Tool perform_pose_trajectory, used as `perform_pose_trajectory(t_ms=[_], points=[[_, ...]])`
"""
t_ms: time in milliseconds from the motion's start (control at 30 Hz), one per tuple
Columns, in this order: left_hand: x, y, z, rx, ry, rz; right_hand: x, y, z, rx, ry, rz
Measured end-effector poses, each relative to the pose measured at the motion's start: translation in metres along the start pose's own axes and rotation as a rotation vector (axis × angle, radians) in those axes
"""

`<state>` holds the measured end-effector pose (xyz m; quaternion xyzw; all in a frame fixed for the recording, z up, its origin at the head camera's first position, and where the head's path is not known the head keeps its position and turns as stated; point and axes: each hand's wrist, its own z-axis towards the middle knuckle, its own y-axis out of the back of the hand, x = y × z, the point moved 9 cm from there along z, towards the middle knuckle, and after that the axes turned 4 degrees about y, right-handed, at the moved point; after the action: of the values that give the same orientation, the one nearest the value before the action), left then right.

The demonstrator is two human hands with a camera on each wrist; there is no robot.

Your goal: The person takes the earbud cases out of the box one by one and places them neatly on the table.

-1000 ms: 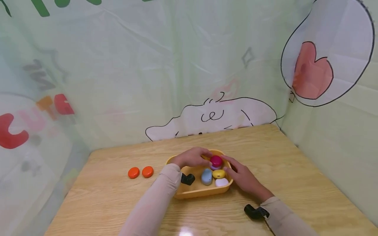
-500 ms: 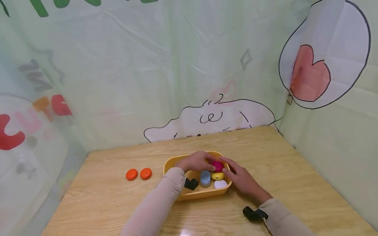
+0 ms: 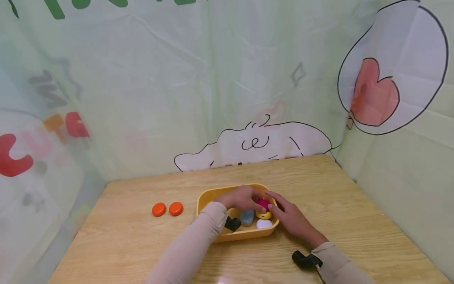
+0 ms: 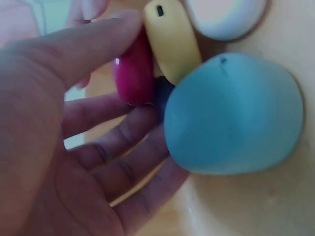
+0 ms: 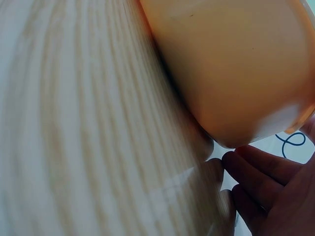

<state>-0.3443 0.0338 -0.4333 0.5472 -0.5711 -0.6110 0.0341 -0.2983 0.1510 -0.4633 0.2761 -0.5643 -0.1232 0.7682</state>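
Note:
In the head view my left hand [image 3: 242, 197] reaches into a yellow basket [image 3: 234, 236] and pinches a magenta rounded piece [image 3: 263, 204] between thumb and fingers. This piece leans against a yellow rounded piece [image 4: 173, 39] with a small dark slot. Beside the left fingers sits a light blue piece [image 4: 236, 115], and a dark purple piece [image 4: 161, 96] shows partly behind them. A white piece [image 3: 264, 224] lies at the basket's near right. My right hand [image 3: 296, 221] holds the basket's right end, thumb over the rim and fingers [image 5: 261, 177] along the outside.
Two orange round pieces [image 3: 159, 209] lie on the wooden table [image 3: 124, 244], left of the basket. A printed curtain [image 3: 159, 86] stands behind the table and along its sides. Each wrist wears a black camera mount [image 3: 306, 260].
The left hand has shifted slightly right and nearer to the person with the magenta piece, from above the purple piece to against the yellow one. The right hand stays at the basket's right end.

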Motion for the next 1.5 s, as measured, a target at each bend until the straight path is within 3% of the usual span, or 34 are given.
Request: perform_pose_trajectory(t_ms=[233, 533, 767, 1100, 1500], points=[[-0.003, 0.006, -0.004, -0.001, -0.019, 0.04, 0.001, 0.004, -0.002, -0.023, 0.012, -0.017], [0.005, 0.012, -0.019, -0.008, 0.033, 0.01, -0.003, -0.004, -0.004, -0.006, -0.006, -0.001], [0.003, 0.018, -0.021, -0.036, -0.01, -0.005, -0.002, 0.003, -0.002, -0.025, 0.033, -0.022], [0.002, 0.021, -0.026, -0.028, -0.022, -0.022, 0.0, 0.002, -0.001, -0.02, 0.017, -0.035], [0.006, 0.034, -0.039, -0.075, -0.013, -0.01, 0.005, 0.001, 0.003, -0.009, 0.025, -0.016]])
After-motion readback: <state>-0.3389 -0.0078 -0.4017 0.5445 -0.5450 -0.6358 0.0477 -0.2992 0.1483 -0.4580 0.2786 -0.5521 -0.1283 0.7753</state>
